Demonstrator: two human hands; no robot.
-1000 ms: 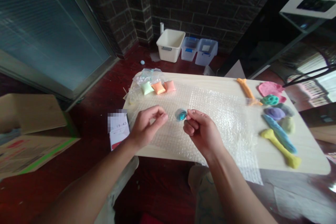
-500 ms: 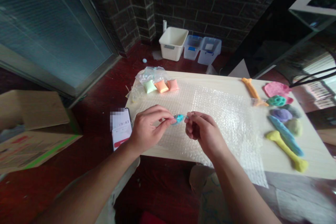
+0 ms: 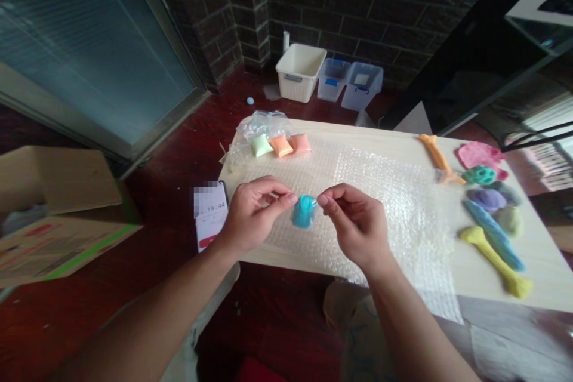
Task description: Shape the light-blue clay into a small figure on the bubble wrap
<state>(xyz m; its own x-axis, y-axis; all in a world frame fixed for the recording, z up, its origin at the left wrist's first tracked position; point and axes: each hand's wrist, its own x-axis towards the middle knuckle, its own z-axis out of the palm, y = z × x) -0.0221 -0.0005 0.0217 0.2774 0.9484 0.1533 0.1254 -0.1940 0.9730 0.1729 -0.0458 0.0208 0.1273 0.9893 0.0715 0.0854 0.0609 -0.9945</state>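
A small clear packet of blue clay (image 3: 304,212) hangs between my hands, over the bubble wrap (image 3: 376,209) on the table. My left hand (image 3: 257,212) pinches its upper left corner between thumb and forefinger. On the other side, my right hand (image 3: 358,221) pinches the upper right corner the same way. Beyond my hands lie a pale green packet (image 3: 261,145), an orange packet (image 3: 282,146) and a pink packet (image 3: 300,144).
Clay shapes, among them a yellow bone (image 3: 496,262) and a blue bar (image 3: 495,236), lie at the table's right. A phone (image 3: 212,215) is at the left edge, an open cardboard box (image 3: 67,209) further left. A cream bin (image 3: 299,74) stands on the floor behind.
The blue packet has turned from edge-on to hanging face-on below my fingertips. My hands remain on its top corners. The whole view has shifted slightly.
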